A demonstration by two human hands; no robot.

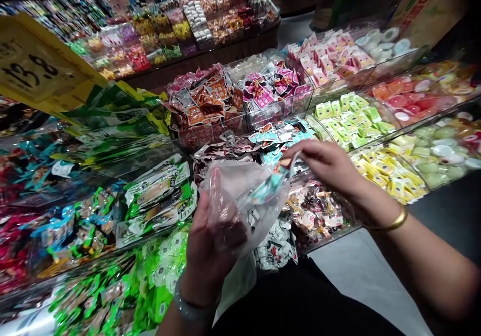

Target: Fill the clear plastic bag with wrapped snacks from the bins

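Observation:
My left hand point(210, 250) is closed around the neck of a clear plastic bag point(244, 195), holding it up over the snack bins. My right hand point(326, 163) pinches a small wrapped snack packet point(287, 165), teal and orange, at the bag's mouth. More small packets show through the bag's film. A gold bangle sits on my right wrist and a grey band on my left. Directly beneath the hands lie clear bins of teal-wrapped packets point(278, 135) and brown-and-white wrapped packets point(315, 210).
Clear acrylic bins of wrapped sweets and snacks fill the display: green packs point(158, 195) at left, orange packets point(206, 100) behind, yellow-green candies point(349, 118) and jelly cups point(439, 150) at right. A yellow price sign point(37, 70) hangs upper left. Grey floor point(361, 276) lies at lower right.

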